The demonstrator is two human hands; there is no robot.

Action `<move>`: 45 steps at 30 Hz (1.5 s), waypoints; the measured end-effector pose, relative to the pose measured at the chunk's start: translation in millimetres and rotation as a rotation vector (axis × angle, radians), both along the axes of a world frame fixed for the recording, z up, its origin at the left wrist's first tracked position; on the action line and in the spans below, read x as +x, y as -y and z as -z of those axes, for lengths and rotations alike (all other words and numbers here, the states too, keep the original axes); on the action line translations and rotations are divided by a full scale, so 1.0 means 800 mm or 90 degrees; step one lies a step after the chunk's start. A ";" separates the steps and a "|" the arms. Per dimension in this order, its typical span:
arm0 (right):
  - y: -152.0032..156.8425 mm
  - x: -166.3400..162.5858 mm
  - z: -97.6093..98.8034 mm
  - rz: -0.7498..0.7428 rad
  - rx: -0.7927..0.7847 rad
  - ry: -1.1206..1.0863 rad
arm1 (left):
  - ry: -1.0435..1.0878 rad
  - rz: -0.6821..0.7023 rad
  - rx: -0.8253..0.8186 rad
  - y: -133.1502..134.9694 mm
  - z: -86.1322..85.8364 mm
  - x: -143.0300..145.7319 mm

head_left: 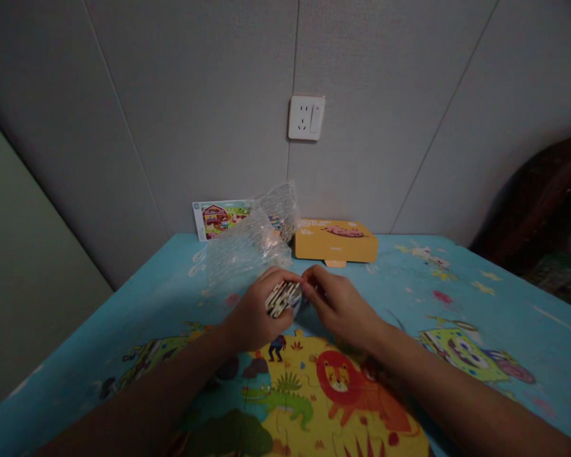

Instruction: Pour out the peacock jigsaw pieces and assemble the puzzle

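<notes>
My left hand [261, 311] is closed around a stack of puzzle pieces [283, 298], their pale cardboard edges facing up. Something clear and shiny, like plastic wrap, shows at the stack's right side. Thumb and forefinger of my right hand [335, 304] are pinched together and meet my left fingertips at the top of the stack. What the right fingers grip is too small and dim to make out. Below both hands lies a joined jigsaw puzzle [314, 400] with a lion, a crocodile and a tree; my forearms cover parts of it.
Behind my hands, crumpled clear bubble wrap [252, 244] lies on the blue cartoon-print table [400, 273]. A farm picture card [223, 219] leans on the wall beside it. To the right sits a yellow box [335, 244] with its flap toward me.
</notes>
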State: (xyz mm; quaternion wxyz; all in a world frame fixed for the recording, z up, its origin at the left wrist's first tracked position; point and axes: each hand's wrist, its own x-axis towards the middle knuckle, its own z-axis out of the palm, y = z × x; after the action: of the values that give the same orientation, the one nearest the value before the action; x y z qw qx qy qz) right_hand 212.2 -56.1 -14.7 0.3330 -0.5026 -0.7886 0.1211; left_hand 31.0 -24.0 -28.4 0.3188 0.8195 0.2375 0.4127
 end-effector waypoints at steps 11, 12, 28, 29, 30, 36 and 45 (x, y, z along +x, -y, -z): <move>0.016 -0.004 -0.009 0.060 -0.131 0.181 | -0.017 0.008 -0.049 -0.002 -0.004 -0.007; 0.017 -0.003 -0.010 0.013 -0.161 0.211 | -0.001 -0.013 -0.031 -0.003 -0.006 -0.008; 0.007 0.004 0.001 -0.242 -0.346 -0.131 | 0.014 -0.031 -0.179 -0.009 -0.002 -0.006; 0.004 0.005 0.003 -0.230 -0.339 -0.140 | 0.040 -0.036 -0.196 -0.009 -0.004 -0.006; 0.001 0.006 0.005 -0.214 -0.329 -0.145 | 0.063 -0.044 -0.207 -0.010 -0.005 -0.006; -0.009 0.010 0.008 -0.088 -0.215 -0.142 | 0.118 -0.082 -0.244 -0.013 -0.011 -0.009; -0.007 0.013 0.010 -0.117 -0.164 -0.163 | -0.028 0.053 -0.258 -0.011 -0.004 -0.007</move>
State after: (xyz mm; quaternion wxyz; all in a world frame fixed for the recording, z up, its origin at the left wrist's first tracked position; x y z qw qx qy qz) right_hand 222.6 -50.3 -22.4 0.3511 -0.4474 -0.7605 0.3134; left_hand 25.5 -14.9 -24.9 0.4888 0.7564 0.2888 0.3249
